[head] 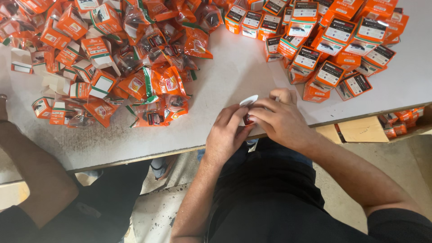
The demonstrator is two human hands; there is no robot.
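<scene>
A small dark-red part (pixel 248 119) sits pinched at the table's near edge — mostly hidden. A white flap (pixel 249 100) tilts above it.

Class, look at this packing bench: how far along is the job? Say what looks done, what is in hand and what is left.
Done: a pile of closed orange boxes lies at the table's far right. In hand: the left hand and right hand together hold a small item with a white flap at the table edge. Left: a heap of orange pouches and open-flapped boxes lies on the left.
</scene>
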